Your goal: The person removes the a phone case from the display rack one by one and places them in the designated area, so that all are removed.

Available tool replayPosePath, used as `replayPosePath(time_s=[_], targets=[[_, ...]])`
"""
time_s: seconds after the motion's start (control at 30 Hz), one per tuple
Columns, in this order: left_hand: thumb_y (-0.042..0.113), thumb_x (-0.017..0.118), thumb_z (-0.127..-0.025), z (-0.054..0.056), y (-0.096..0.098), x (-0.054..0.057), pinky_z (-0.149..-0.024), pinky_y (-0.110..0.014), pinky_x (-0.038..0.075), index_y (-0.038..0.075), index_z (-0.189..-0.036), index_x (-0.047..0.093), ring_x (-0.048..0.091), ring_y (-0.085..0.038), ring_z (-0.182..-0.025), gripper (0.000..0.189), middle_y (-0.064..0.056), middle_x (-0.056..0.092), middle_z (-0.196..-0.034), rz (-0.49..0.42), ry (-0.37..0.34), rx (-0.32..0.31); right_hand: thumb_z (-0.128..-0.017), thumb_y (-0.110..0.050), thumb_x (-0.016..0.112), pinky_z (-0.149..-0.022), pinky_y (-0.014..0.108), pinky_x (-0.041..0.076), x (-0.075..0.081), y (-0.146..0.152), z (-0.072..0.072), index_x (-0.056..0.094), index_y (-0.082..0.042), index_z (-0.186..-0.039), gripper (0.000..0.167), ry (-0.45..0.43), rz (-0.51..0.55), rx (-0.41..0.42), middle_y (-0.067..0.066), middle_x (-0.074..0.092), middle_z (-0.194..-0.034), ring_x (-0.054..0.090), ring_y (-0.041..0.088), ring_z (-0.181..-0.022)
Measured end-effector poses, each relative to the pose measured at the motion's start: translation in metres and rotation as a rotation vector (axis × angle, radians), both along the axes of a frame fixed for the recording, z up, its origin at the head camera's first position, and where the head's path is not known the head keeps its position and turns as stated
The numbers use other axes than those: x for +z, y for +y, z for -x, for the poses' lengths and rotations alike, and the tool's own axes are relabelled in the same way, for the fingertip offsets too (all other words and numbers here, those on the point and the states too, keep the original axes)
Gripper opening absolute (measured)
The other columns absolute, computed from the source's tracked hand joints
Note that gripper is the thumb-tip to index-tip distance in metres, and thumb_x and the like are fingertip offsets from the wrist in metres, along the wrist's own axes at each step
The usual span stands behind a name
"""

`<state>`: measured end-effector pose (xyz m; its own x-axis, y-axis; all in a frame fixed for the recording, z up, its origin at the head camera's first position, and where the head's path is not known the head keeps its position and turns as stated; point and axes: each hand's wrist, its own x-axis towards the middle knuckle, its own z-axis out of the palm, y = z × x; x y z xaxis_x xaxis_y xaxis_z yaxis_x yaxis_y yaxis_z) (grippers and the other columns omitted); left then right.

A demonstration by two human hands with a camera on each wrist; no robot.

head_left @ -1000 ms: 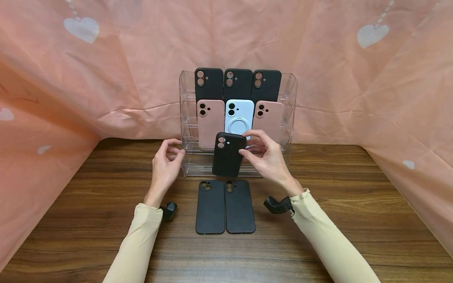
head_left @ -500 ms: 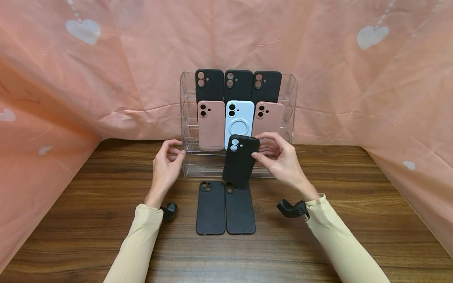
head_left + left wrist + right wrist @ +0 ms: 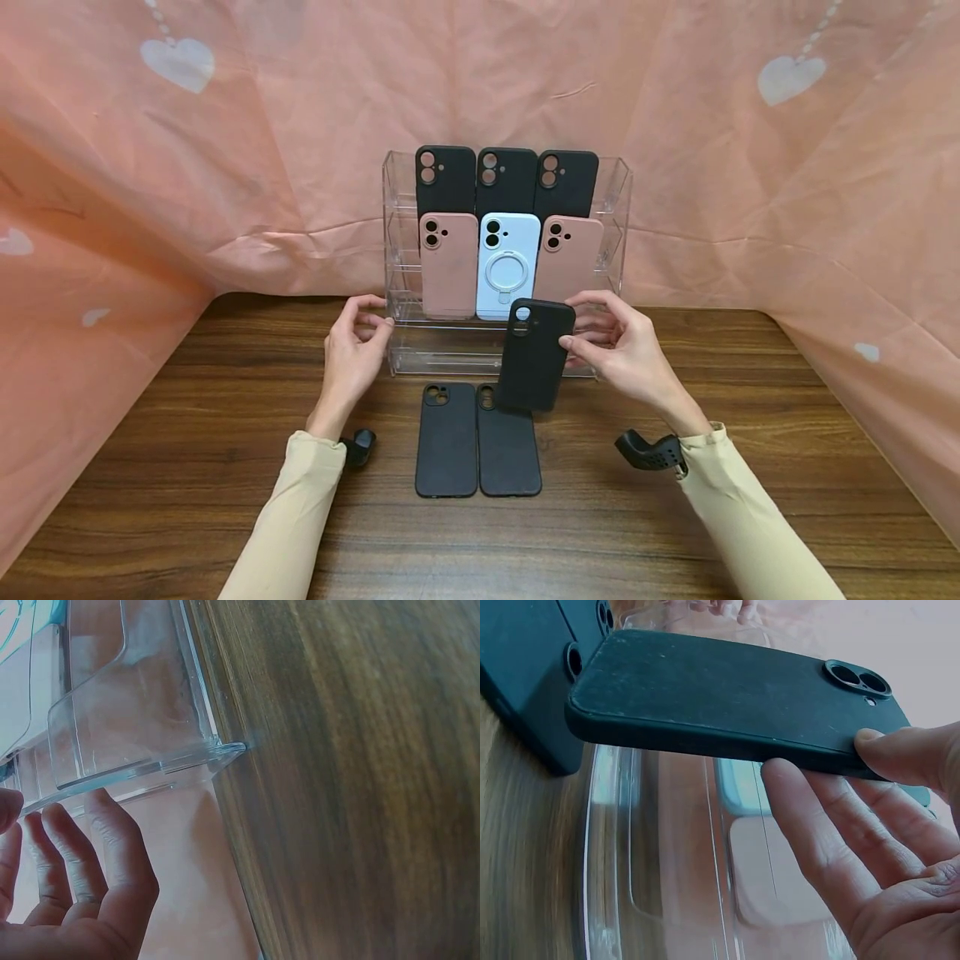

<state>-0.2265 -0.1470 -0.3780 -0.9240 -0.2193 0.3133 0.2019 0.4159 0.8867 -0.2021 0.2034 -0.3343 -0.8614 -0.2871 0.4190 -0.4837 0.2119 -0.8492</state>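
My right hand pinches a black phone case by its right edge. The thumb lies on its back face, and the fingers are behind, as the right wrist view also shows. The raised case overlaps the top of the right one of two black phone cases lying side by side on the table. My left hand holds the left edge of a clear stepped display rack, its fingers along the outer side panel. The rack's upper tiers carry black, pink and white phone cases; its lowest tier holds none.
Behind the rack hangs a pink cloth with white hearts, which also closes in both sides. The wooden table spreads in front and to either side. The left flat case lies just in front of the rack.
My right hand has carried the black phone case from in front of the rack's lowest tier to the right and toward me, uncovering the white case. My left hand has stayed at the rack.
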Motion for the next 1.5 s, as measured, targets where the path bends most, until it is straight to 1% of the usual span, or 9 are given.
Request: replayPosePath(time_s=[0.17, 0.4, 0.57, 0.83, 1.0, 1.17, 1.23, 1.4, 1.5], targets=[[0.016, 0.066, -0.096, 0.0, 0.0, -0.001, -0.057, -0.02, 0.051, 0.018, -0.121, 0.065, 0.07, -0.02, -0.068, 0.025, -0.008, 0.071, -0.095, 0.0, 0.002, 0.003, -0.085, 0.014, 0.072, -0.064, 0.045, 0.063, -0.001, 0.009, -0.004, 0.055, 0.0, -0.13, 0.049, -0.037, -0.017, -0.002, 0.002, 0.073, -0.093, 0.075, 0.014, -0.076], [0.017, 0.066, -0.096, -0.001, 0.0, -0.001, -0.057, -0.021, 0.051, 0.018, -0.121, 0.065, 0.072, -0.034, -0.074, 0.025, -0.008, 0.072, -0.096, -0.003, 0.003, -0.002, -0.086, 0.015, 0.071, -0.063, 0.041, 0.064, -0.002, 0.023, -0.009, 0.054, 0.001, -0.13, 0.05, -0.061, -0.036, 0.021, 0.004, 0.073, -0.09, 0.076, 0.022, -0.072], [0.016, 0.066, -0.096, 0.0, 0.0, -0.001, -0.056, -0.02, 0.051, 0.018, -0.121, 0.065, 0.072, -0.034, -0.074, 0.025, -0.009, 0.072, -0.096, -0.009, 0.006, 0.0, -0.087, 0.015, 0.07, -0.062, 0.043, 0.063, -0.003, 0.032, -0.012, 0.053, 0.002, -0.13, 0.048, -0.093, -0.035, 0.037, 0.006, 0.072, -0.089, 0.075, 0.026, -0.069], [0.016, 0.068, -0.095, 0.0, 0.001, 0.0, -0.054, -0.02, 0.051, 0.017, -0.12, 0.065, 0.072, -0.038, -0.074, 0.026, -0.009, 0.072, -0.095, -0.026, 0.009, -0.003, -0.088, 0.015, 0.067, -0.061, 0.049, 0.062, -0.005, 0.044, -0.016, 0.052, 0.002, -0.13, 0.047, -0.129, -0.077, 0.075, 0.005, 0.069, -0.087, 0.077, 0.022, -0.071], [0.016, 0.068, -0.095, 0.0, 0.001, 0.0, -0.054, -0.021, 0.051, 0.018, -0.12, 0.064, 0.072, -0.035, -0.071, 0.025, -0.009, 0.072, -0.094, -0.017, 0.014, -0.009, -0.09, 0.015, 0.066, -0.062, 0.053, 0.061, -0.008, 0.052, -0.017, 0.051, 0.002, -0.131, 0.046, -0.163, -0.082, 0.122, 0.008, 0.073, -0.09, 0.078, 0.021, -0.077], [0.016, 0.068, -0.095, 0.001, 0.0, 0.001, -0.054, -0.021, 0.051, 0.018, -0.12, 0.065, 0.069, -0.02, -0.064, 0.025, -0.008, 0.072, -0.093, -0.01, 0.017, -0.008, -0.089, 0.012, 0.069, -0.063, 0.055, 0.061, -0.011, 0.058, -0.018, 0.05, 0.0, -0.133, 0.049, -0.227, -0.091, 0.164, 0.007, 0.076, -0.094, 0.078, 0.024, -0.077], [0.016, 0.068, -0.095, 0.001, 0.001, 0.001, -0.054, -0.021, 0.051, 0.018, -0.12, 0.065, 0.069, -0.018, -0.063, 0.026, -0.008, 0.072, -0.093, -0.009, 0.014, -0.007, -0.089, 0.011, 0.07, -0.063, 0.055, 0.06, -0.014, 0.06, -0.018, 0.05, -0.001, -0.133, 0.049, -0.252, -0.086, 0.183, 0.006, 0.077, -0.096, 0.078, 0.024, -0.077], [0.016, 0.068, -0.095, 0.0, 0.001, 0.001, -0.055, -0.021, 0.052, 0.018, -0.121, 0.064, 0.071, -0.031, -0.07, 0.026, -0.009, 0.072, -0.095, -0.011, 0.005, -0.006, -0.089, 0.01, 0.07, -0.063, 0.055, 0.061, -0.02, 0.061, -0.018, 0.05, -0.001, -0.132, 0.049, -0.293, -0.072, 0.209, 0.008, 0.077, -0.096, 0.078, 0.021, -0.079], [0.015, 0.068, -0.095, -0.001, 0.001, 0.001, -0.055, -0.021, 0.051, 0.017, -0.121, 0.064, 0.071, -0.035, -0.071, 0.026, -0.009, 0.072, -0.094, -0.015, 0.007, -0.004, -0.089, 0.01, 0.07, -0.063, 0.055, 0.061, -0.022, 0.059, -0.019, 0.05, -0.001, -0.134, 0.05, -0.298, -0.094, 0.192, 0.007, 0.074, -0.094, 0.077, 0.019, -0.078]])
